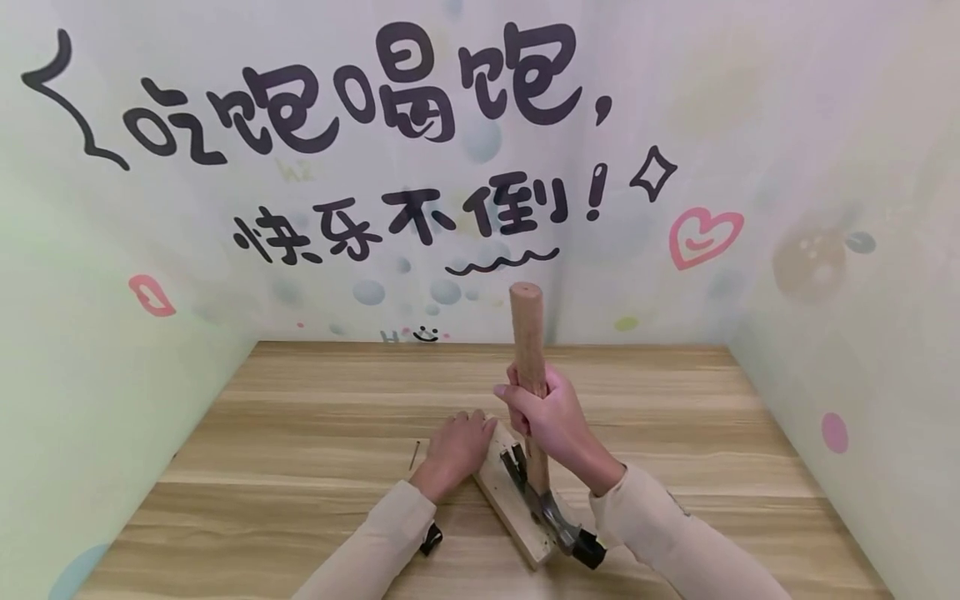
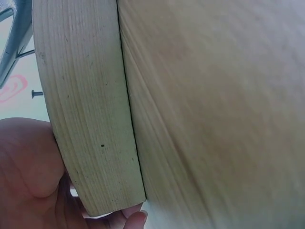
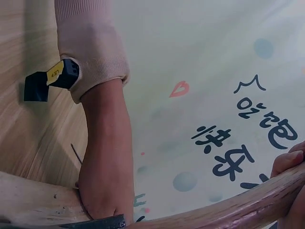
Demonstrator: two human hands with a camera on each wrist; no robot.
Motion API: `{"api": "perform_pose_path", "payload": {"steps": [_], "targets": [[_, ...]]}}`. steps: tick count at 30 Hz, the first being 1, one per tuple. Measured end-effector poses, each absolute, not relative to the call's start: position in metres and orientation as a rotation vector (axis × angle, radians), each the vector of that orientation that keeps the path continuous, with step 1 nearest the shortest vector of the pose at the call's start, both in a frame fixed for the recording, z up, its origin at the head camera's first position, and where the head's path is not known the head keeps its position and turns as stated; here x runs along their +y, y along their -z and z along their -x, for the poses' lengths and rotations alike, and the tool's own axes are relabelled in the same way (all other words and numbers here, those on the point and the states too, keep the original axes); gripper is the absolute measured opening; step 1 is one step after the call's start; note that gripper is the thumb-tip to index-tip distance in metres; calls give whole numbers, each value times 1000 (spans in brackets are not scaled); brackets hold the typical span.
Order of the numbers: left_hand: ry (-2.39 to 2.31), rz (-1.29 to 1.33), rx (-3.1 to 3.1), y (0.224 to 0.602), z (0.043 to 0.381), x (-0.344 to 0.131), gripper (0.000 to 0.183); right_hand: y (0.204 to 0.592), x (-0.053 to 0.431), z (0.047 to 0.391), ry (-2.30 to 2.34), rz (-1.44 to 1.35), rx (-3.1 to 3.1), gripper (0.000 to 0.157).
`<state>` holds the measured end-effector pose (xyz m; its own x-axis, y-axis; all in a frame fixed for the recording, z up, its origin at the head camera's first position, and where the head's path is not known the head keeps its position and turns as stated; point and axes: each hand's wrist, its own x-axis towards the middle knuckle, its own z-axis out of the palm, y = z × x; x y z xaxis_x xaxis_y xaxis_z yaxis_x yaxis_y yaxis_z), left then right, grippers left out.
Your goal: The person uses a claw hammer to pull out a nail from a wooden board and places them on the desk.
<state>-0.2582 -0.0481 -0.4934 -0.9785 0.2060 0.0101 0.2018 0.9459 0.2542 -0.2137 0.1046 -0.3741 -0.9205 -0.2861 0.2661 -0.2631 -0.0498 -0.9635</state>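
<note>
Wooden-handled hammer [image 1: 537, 479] is clamped in the right-hand grip [image 1: 551, 417], its claw [image 1: 520, 477] set over the board [image 1: 506, 496] on the table [image 1: 300, 417]; nail-pulling is judged to be in hand. One nail [image 2: 37, 94] is seen protruding from the board. For the next move, the upright handle would need to be levered while the board is kept pinned. By the left-hand grip [image 1: 459, 446], the board's far end is clasped; both forearms are angled inward from the near side.
</note>
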Motion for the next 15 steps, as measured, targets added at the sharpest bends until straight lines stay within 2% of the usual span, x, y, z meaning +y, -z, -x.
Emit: {"api": "perform_pose_path", "payload": {"steps": [7,12,15], "targets": [[-417,-332,3071,494,258,-46,47,376,120,185,2317,853,2164,13],[-370,-374,3067,494,258,-47,49,381,136,174,2554,1212,1930,18],[-392,-367,3063,493,257,-48,51,381,144,176,2658,1333,1792,22]]}}
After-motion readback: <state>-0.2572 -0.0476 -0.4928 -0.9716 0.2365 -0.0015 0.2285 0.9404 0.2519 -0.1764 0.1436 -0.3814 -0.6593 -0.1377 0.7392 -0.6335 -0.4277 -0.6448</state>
